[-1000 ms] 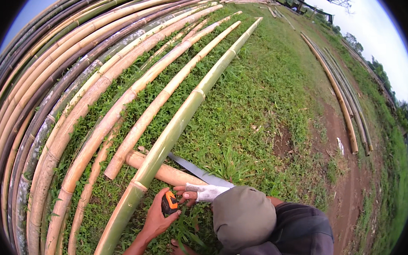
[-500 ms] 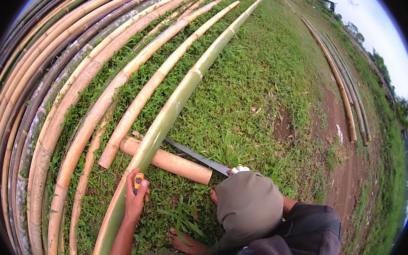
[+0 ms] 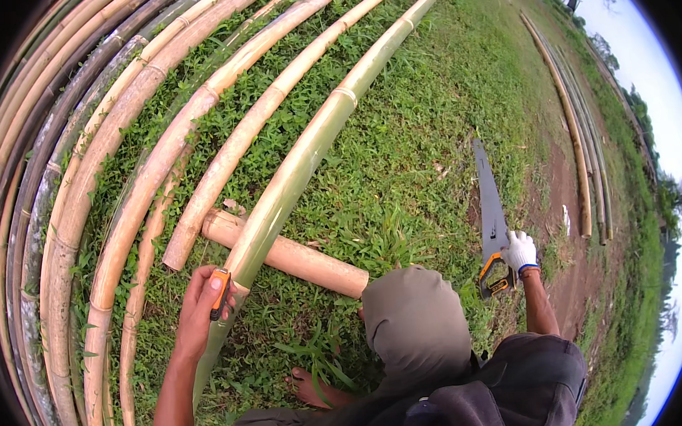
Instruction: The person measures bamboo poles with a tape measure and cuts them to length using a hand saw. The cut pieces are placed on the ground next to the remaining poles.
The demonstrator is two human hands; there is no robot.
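Note:
My bare left hand [image 3: 197, 309] is closed around a small orange-and-black tool [image 3: 219, 293], whose exact kind I cannot make out. It sits beside a green bamboo pole [image 3: 292, 177], near a node ring. This pole rests across a short thick piece of bamboo [image 3: 305, 263] lying on the grass. Off to the right, my right hand [image 3: 521, 251] wears a white glove with a blue cuff. Its fingers grip a handsaw [image 3: 489, 196] at the wide end of the grey blade, next to the orange-and-black handle. The blade points away from me over the grass.
Many long bamboo poles [image 3: 143, 163] lie side by side on the left. A few more poles [image 3: 565, 113] lie at the right beside a strip of bare soil [image 3: 567, 277]. My bent knee [image 3: 416, 310] and bare foot [image 3: 319, 386] are in the foreground.
My right hand has swung to the right with the handsaw, away from the short bamboo piece. My left hand has shifted slightly left and turned, still holding the orange-and-black tool.

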